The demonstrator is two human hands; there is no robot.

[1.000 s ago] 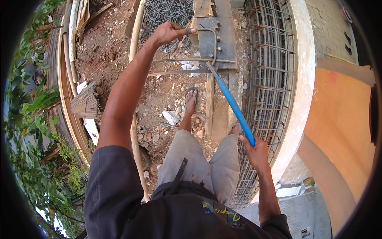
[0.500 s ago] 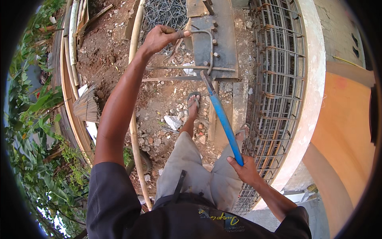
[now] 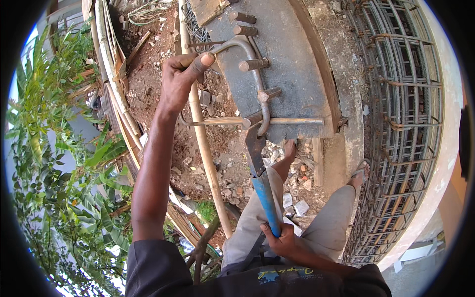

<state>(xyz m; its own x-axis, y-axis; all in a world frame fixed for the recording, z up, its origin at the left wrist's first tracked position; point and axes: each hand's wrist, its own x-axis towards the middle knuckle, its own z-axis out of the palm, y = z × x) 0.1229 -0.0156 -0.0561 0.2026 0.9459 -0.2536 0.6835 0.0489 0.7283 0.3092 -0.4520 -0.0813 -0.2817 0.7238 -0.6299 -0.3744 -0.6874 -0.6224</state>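
Note:
My left hand [image 3: 185,81] is closed round the upper end of a bent steel rod [image 3: 258,81], thumb on top. The rod curves over a thick steel plate [image 3: 297,74], passing beside several upright pegs [image 3: 254,65]; its lower leg runs level across the plate's near edge and ends in a hook at the left. My right hand [image 3: 283,241] grips the blue handle of a rebar bending wrench [image 3: 265,198], close to my lap. The wrench's rusty head [image 3: 254,141] meets the rod at its lower corner, by the nearest peg.
Tied rebar cages [image 3: 403,128] lie along the right, beside a pale wall edge [image 3: 452,99]. A bamboo pole [image 3: 210,173] slants down left of the plate. Rubble [image 3: 299,205] covers the ground by my feet. Leafy plants [image 3: 64,163] fill the left side.
My view has come closer to the plate. My right hand has drawn the wrench handle left and nearer my body, so it slants less. My left hand still holds the rod.

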